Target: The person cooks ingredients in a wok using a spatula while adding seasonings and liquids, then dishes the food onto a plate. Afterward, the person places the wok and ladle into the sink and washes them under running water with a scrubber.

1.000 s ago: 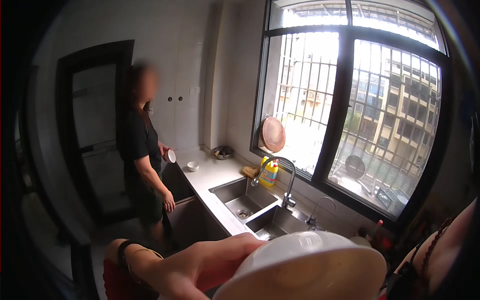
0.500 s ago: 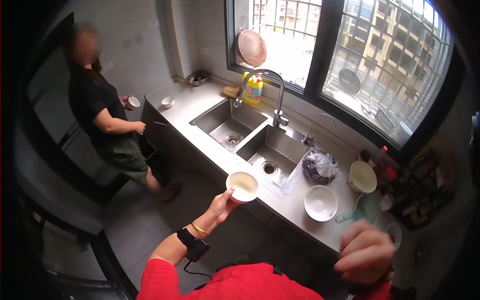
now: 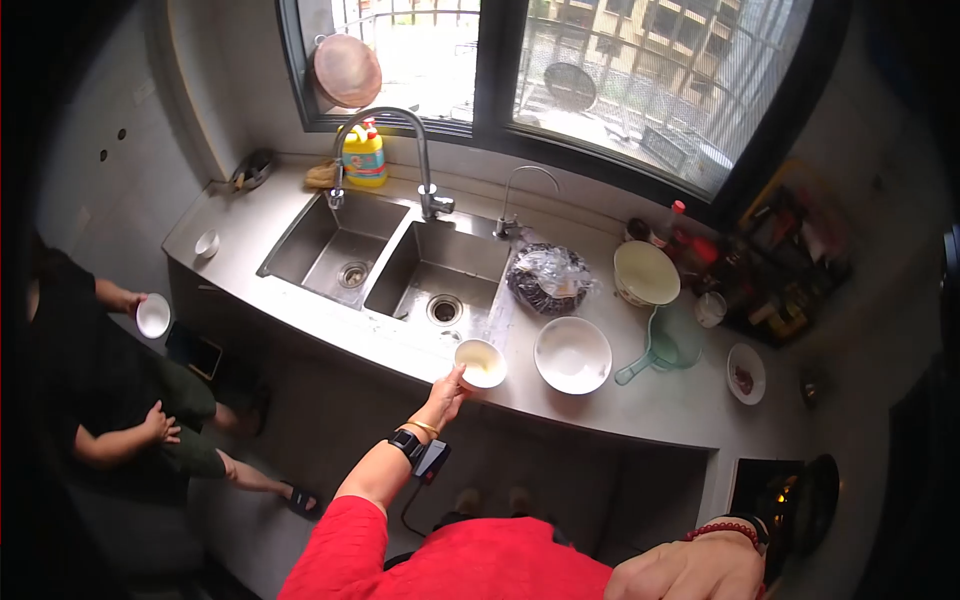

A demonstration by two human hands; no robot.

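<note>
My left hand point(image 3: 444, 402) grips a small white bowl point(image 3: 481, 364) by its near side, thumb at the rim. Something pale yellowish shows inside it. This bowl is at the counter's front edge, before the right sink basin; I cannot tell whether it touches the counter. A larger white bowl point(image 3: 573, 356) stands on the counter just to its right. My right hand point(image 3: 688, 574) is low at the bottom right, back of the hand up, near my red top. Its fingers bend down and run out of view, so their grip is hidden.
A double sink point(image 3: 412, 270) has a tall tap point(image 3: 425, 170). Beside it are a plastic-wrapped dark bundle point(image 3: 550, 278), a cream basin point(image 3: 646, 273), a green dipper point(image 3: 672, 342) and a small dish point(image 3: 745, 374). Another person point(image 3: 110, 380) at left holds a white bowl point(image 3: 153, 315). A lit stove point(image 3: 775, 495) is lower right.
My view has swung right, bringing the dish and stove into sight. The left hand still holds its bowl, now closer to the large bowl. My right hand has dropped toward the bottom edge.
</note>
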